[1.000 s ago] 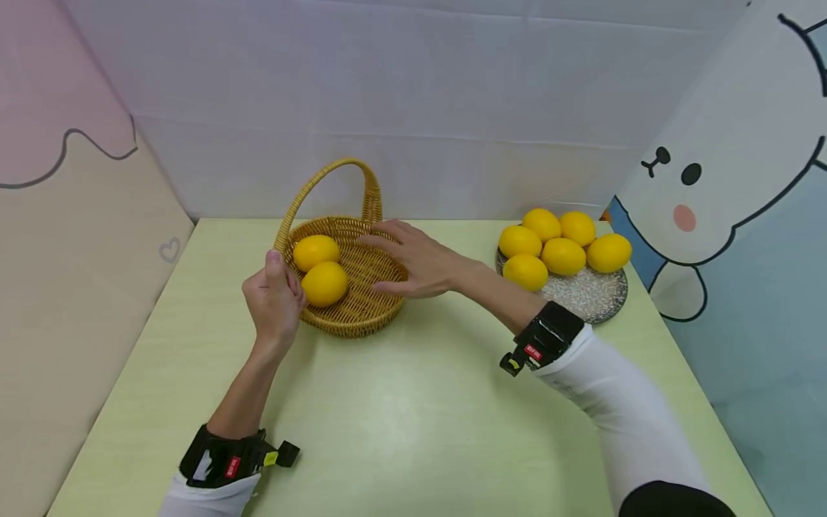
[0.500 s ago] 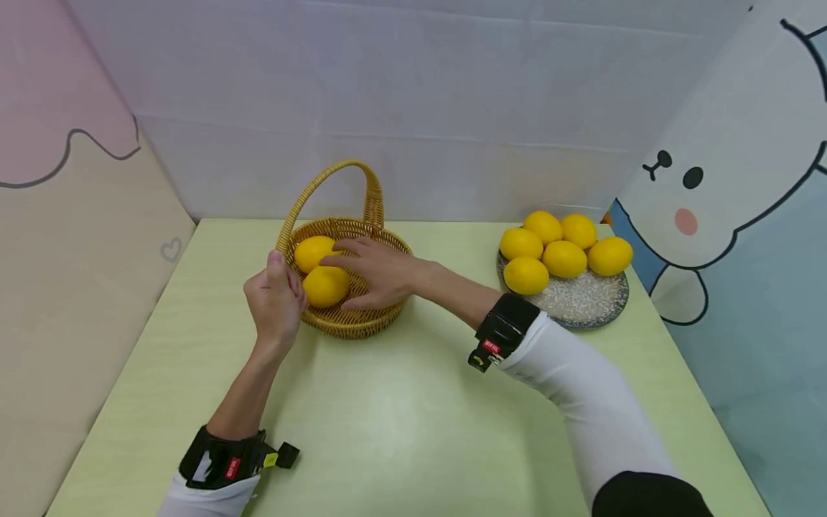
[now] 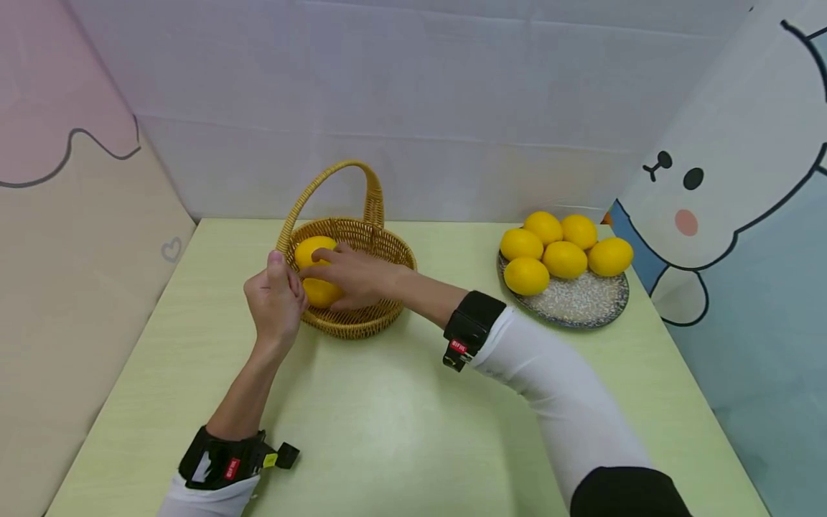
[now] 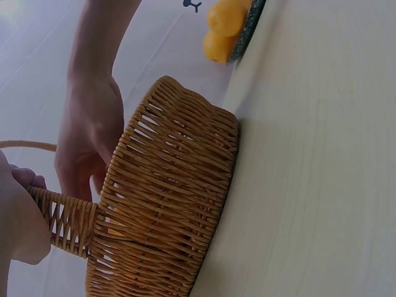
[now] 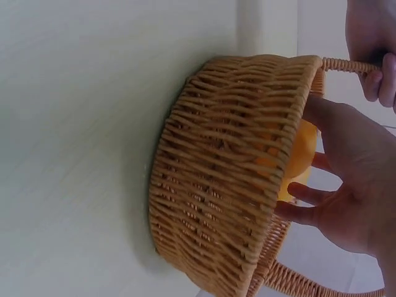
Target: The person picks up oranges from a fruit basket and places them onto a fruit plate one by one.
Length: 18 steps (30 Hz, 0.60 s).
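Observation:
In the head view my left hand (image 3: 276,301) grips the near end of the handle of a round wicker basket (image 3: 349,329). Two yellow lemons lie at the left inside it. My right hand (image 3: 355,276) reaches down into the basket, fingers spread over the nearer lemon (image 3: 319,293) and partly covering the farther lemon (image 3: 313,250). In the right wrist view the thumb dips inside the rim on one side of a lemon (image 5: 303,148), the other fingers on its far side. The left wrist view shows the basket's woven side hiding most of its contents.
A speckled round plate (image 3: 584,301) with several more lemons (image 3: 565,259) stands at the table's back right. A pale wall (image 3: 420,172) rises along the rear table edge. The light green table (image 3: 388,424) spreads before the basket.
My right hand has moved left and down into the basket, from above its right rim to over the nearer lemon. The left hand keeps its hold on the handle, and the basket stays put.

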Available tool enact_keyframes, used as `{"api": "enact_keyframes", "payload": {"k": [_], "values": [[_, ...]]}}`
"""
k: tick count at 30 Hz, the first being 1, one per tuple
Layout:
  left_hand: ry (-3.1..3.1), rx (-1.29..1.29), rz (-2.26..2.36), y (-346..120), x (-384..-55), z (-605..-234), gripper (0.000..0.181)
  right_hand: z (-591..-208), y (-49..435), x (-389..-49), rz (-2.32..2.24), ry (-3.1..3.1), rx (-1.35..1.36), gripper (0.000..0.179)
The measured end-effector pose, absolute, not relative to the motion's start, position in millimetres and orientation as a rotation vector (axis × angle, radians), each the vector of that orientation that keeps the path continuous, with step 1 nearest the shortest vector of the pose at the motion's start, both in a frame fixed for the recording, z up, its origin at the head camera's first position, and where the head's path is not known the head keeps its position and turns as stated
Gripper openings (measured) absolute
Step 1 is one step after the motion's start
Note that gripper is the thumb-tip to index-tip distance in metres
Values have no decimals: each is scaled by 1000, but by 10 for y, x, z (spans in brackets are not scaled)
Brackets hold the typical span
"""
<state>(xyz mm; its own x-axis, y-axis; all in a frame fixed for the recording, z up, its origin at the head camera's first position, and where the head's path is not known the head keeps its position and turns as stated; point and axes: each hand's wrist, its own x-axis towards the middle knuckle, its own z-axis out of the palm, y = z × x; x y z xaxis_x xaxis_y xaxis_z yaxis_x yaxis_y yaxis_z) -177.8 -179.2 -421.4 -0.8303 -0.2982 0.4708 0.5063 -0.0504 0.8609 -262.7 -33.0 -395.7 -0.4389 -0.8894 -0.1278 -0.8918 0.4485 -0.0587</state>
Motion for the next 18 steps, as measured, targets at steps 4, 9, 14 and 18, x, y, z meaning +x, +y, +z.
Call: {"api": "enact_keyframes", "payload": {"k": [4,9,14,18], "values": [[-1681,-239,-1908,-1790,-1785,-4220,68,-4025,-424,-2609,123,2568,-1550,75],[-1686,-244,-1902,-1783,-1779,-4215,68,-4044,-470,-2586,111,2569,-1537,67],[-1686,-236,-1918,-1785,-1774,-4209,68,-4044,-471,-2582,77,2558,-1529,61],[-1692,-224,-1929,-1794,-1770,-4209,68,-4046,-464,-2569,87,2544,-1498,59]]}}
